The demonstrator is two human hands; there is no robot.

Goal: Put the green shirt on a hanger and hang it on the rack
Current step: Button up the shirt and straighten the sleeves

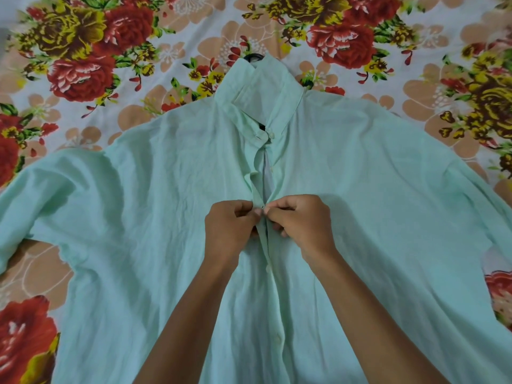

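Shirt [138, 217] placket pinched between both hands.

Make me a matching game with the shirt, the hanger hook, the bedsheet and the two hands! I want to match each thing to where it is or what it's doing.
Things:
1. green shirt
2. hanger hook
3. bedsheet
4. hands, left hand and right hand

Places or states:
A. pokes out dark above the collar
B. flowery, lying under everything
C. spread flat, front facing up
D. pinching the front edges together at the middle

Pairs: 1-C, 2-A, 3-B, 4-D
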